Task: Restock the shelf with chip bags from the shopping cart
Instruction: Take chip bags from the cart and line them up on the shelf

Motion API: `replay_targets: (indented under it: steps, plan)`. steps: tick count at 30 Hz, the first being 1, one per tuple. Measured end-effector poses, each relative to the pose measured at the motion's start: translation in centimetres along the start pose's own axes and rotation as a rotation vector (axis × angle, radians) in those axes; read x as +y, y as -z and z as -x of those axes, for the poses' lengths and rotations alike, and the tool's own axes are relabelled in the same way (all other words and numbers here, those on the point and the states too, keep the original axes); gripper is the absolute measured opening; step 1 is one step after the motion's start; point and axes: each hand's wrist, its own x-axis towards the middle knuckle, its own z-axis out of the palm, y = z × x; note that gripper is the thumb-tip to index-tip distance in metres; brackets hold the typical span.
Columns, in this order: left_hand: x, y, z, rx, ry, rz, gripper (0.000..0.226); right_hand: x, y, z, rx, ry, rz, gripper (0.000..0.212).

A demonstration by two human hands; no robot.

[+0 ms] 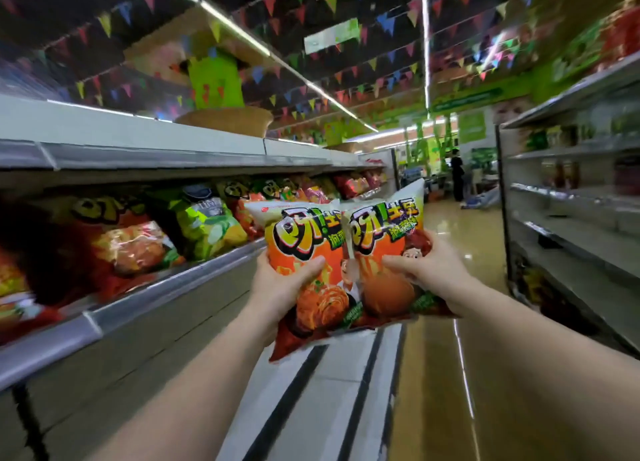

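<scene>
Left hand (277,280) grips one orange chip bag (304,270), right hand (426,273) its twin (384,252), beside the shelf (166,280) of blurred bags (138,242); cart unseen.

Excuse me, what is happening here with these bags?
A person stands in a shop aisle holding two orange chip bags side by side, the left hand gripping the left orange chip bag, the right hand the right orange chip bag. Neither is yet on the grey metal shelf, which already holds chip bags.
</scene>
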Motion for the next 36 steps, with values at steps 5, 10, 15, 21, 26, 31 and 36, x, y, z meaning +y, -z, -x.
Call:
replay_targets:
  steps: [5,10,15,21,26,31,36]
  plan:
    - [-2.4,-4.3,-7.5,-0.085,-0.003,-0.009,0.092,2.9,1.1,-7.3,0.03,0.006,0.052,0.095]
    - [-5.7,-9.1,-14.0,-0.074,0.012,0.009,0.077,7.3,2.1,-15.5,0.042,0.014,0.048,0.076]
    - [-7.5,-12.7,-20.6,-0.031,0.03,-0.009,0.109,9.7,1.9,-24.0,0.01,-0.013,0.014,0.085]
    - [-11.0,-15.2,-29.4,-0.008,0.074,-0.001,0.084,13.3,-0.9,-33.7,-0.057,-0.025,-0.019,0.11]
    - [-14.6,-16.5,-38.3,0.011,0.074,0.006,0.076,16.7,-3.6,-42.8,-0.04,-0.017,-0.032,0.101]
    - [-16.8,-19.1,-48.5,-0.031,0.106,0.055,0.092,19.6,-4.9,-52.1,0.0,-0.017,0.013,0.125]
    - [-18.4,-22.8,-56.1,-0.066,0.14,0.064,0.068,21.9,-4.1,-61.0,0.041,-0.023,-0.005,0.132]
